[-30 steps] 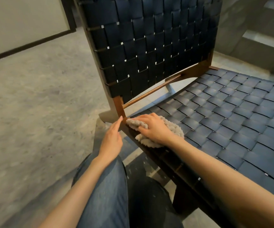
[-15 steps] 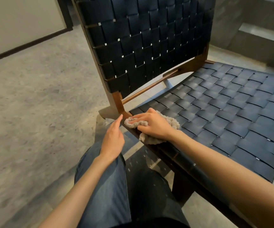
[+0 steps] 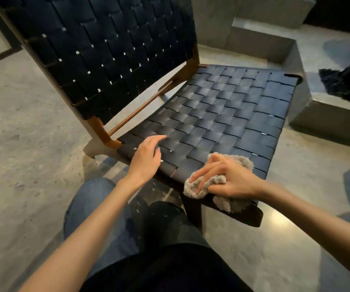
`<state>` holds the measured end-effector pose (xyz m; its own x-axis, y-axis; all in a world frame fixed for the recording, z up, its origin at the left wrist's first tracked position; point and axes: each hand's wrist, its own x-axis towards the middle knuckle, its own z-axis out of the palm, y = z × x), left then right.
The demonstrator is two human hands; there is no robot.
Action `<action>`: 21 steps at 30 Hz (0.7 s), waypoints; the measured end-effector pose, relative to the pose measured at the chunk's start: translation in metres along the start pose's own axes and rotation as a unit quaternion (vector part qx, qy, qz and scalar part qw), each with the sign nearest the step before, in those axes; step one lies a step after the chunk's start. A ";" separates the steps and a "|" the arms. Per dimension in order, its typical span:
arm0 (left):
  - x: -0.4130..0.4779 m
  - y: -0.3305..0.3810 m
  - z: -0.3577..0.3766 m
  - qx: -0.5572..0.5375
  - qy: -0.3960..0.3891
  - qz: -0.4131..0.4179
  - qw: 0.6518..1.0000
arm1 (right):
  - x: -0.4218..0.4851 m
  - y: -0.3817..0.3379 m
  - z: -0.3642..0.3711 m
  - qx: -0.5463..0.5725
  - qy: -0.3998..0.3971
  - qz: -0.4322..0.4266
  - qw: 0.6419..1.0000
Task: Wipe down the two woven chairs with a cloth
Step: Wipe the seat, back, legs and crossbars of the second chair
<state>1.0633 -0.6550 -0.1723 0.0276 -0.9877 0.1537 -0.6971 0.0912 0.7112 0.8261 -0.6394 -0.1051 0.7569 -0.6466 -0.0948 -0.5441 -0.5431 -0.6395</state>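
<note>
One head-worn wide-angle view, forward and steeply down, close over the woven chair (image 3: pixel 222 114).

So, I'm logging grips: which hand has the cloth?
The right hand, curled round the grey cloth at the near edge of the seat; the left hand rests on it empty.

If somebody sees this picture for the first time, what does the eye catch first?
First, the dark woven chair fills the middle of the view, its tall back at upper left. Next, the right hand grips a fluffy grey cloth at the seat's near front corner, while the left hand rests open on the seat closer to the back.
</note>
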 end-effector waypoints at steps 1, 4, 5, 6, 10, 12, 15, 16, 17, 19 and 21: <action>0.001 0.006 0.005 0.001 -0.013 0.017 1.000 | -0.015 0.002 -0.003 0.010 0.013 0.014 1.000; 0.001 0.026 0.021 0.004 -0.050 0.067 0.997 | -0.052 0.005 -0.007 0.039 0.069 0.049 0.996; 0.002 0.032 0.027 0.006 -0.058 0.080 0.995 | -0.058 0.005 -0.005 0.040 0.094 0.051 0.994; 0.002 0.039 0.031 0.005 -0.062 0.091 0.994 | -0.061 0.003 -0.002 0.033 0.120 0.042 0.991; 0.006 0.057 0.043 0.007 -0.075 0.118 0.990 | -0.057 -0.005 0.016 -0.012 0.188 -0.008 0.982; 0.007 0.060 0.046 0.011 -0.088 0.119 0.989 | -0.061 -0.001 0.021 -0.021 0.195 -0.041 0.980; 0.004 0.059 0.049 0.020 -0.102 0.111 0.988 | -0.075 0.017 0.014 -0.005 0.236 -0.068 0.969; 0.002 0.059 0.050 0.021 -0.101 0.106 0.989 | -0.077 0.024 0.010 -0.003 0.255 -0.061 0.965; 0.000 0.058 0.050 0.020 -0.097 0.099 0.990 | -0.078 0.031 0.006 -0.005 0.270 -0.048 0.962; 0.000 0.057 0.050 0.023 -0.082 0.081 0.993 | -0.070 0.040 -0.001 -0.020 0.282 -0.019 0.959; 0.002 0.056 0.049 0.022 -0.057 0.055 0.997 | -0.051 0.045 -0.004 -0.046 0.270 0.010 0.962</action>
<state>0.9891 -0.6583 -0.1661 -0.1312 -0.9803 0.1477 -0.7225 0.1966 0.6628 0.7614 -0.6328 -0.1263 0.4615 -0.8276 0.3195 -0.6055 -0.5570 -0.5685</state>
